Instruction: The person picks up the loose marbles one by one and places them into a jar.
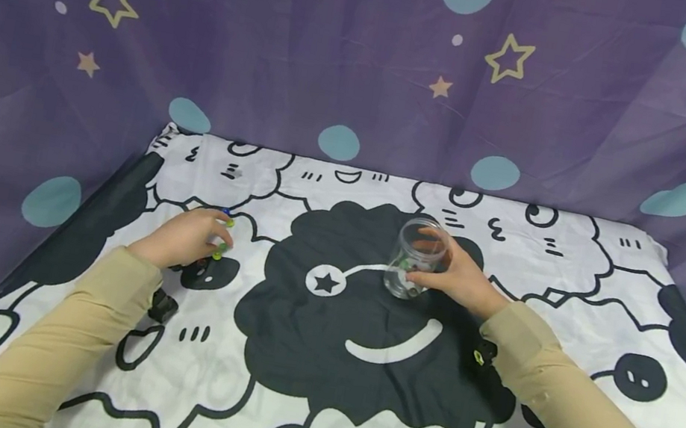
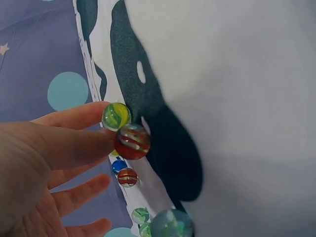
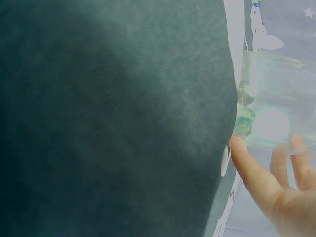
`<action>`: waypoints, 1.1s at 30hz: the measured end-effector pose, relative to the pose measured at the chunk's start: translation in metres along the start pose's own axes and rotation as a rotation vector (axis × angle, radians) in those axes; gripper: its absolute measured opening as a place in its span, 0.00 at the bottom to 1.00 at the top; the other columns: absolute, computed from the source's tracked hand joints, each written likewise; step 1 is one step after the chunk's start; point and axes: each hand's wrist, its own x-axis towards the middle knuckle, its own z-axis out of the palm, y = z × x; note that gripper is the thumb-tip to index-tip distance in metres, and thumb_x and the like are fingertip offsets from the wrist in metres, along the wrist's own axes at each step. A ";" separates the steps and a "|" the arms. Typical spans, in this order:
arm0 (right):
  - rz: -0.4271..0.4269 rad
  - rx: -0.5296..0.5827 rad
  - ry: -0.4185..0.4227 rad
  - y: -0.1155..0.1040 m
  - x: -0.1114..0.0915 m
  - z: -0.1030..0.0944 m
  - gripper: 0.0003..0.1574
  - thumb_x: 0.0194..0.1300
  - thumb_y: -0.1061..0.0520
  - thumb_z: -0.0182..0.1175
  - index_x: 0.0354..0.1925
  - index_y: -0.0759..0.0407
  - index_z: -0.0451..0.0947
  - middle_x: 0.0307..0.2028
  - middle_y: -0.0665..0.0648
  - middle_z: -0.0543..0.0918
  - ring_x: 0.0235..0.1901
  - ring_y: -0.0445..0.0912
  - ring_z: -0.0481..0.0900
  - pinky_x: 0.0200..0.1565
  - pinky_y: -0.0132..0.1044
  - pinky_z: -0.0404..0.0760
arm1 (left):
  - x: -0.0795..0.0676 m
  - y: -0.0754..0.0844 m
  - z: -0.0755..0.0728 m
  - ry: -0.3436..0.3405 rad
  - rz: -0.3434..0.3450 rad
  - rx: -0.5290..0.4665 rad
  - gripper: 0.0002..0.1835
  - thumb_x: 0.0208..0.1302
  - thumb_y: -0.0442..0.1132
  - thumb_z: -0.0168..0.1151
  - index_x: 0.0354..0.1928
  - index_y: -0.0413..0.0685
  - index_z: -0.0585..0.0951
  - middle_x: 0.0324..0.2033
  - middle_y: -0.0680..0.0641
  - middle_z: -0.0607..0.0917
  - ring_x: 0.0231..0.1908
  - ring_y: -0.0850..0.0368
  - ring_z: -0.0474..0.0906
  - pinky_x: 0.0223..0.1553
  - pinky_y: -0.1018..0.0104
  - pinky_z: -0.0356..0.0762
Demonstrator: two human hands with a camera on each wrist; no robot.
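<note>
My left hand (image 1: pixel 185 237) reaches down to the cloth at the left. Its thumb and index finger close about a green-and-yellow marble (image 2: pixel 116 116), while the other fingers spread loosely. A red striped marble (image 2: pixel 132 141) overlaps the thumb tip in the left wrist view. Beyond it lie a second red marble (image 2: pixel 128 177), a blue marble (image 2: pixel 118 166) and several greenish ones (image 2: pixel 172 224). On the right, my right hand (image 1: pixel 458 275) grips a clear open jar (image 1: pixel 419 257) from its right side. The jar stands roughly upright, with marbles (image 3: pixel 245 121) at its bottom.
A white cloth (image 1: pixel 207 373) with black cartoon drawings covers the table. Behind it hangs a purple curtain (image 1: pixel 369 59) with stars and blue ovals. Black wrist devices (image 1: pixel 162 306) show under the sleeves.
</note>
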 end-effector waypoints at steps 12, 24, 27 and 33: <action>-0.004 0.010 0.000 -0.002 -0.001 0.000 0.51 0.55 0.56 0.70 0.70 0.53 0.53 0.64 0.62 0.67 0.61 0.57 0.69 0.50 0.44 0.77 | 0.002 -0.001 0.004 0.032 0.012 0.025 0.10 0.50 0.25 0.68 0.34 0.44 0.87 0.52 0.32 0.79 0.54 0.35 0.74 0.55 0.44 0.73; 0.000 0.006 0.001 -0.001 -0.001 0.000 0.51 0.55 0.56 0.70 0.70 0.54 0.53 0.65 0.62 0.68 0.61 0.57 0.68 0.52 0.46 0.76 | 0.001 -0.001 0.005 0.043 0.002 0.046 0.10 0.48 0.25 0.70 0.32 0.45 0.87 0.52 0.33 0.79 0.53 0.36 0.75 0.54 0.44 0.75; 0.001 0.005 0.002 -0.002 -0.001 0.000 0.51 0.55 0.56 0.70 0.70 0.54 0.53 0.65 0.62 0.68 0.62 0.57 0.68 0.52 0.46 0.76 | 0.001 -0.001 0.005 0.041 -0.003 0.054 0.09 0.48 0.26 0.70 0.32 0.46 0.87 0.52 0.33 0.79 0.53 0.36 0.75 0.54 0.44 0.75; 0.000 0.001 0.002 -0.002 -0.001 0.000 0.51 0.55 0.56 0.70 0.70 0.54 0.53 0.65 0.62 0.68 0.61 0.57 0.68 0.52 0.46 0.76 | 0.000 -0.001 0.004 0.057 0.008 0.068 0.08 0.48 0.28 0.71 0.31 0.46 0.87 0.51 0.34 0.80 0.52 0.37 0.76 0.53 0.45 0.75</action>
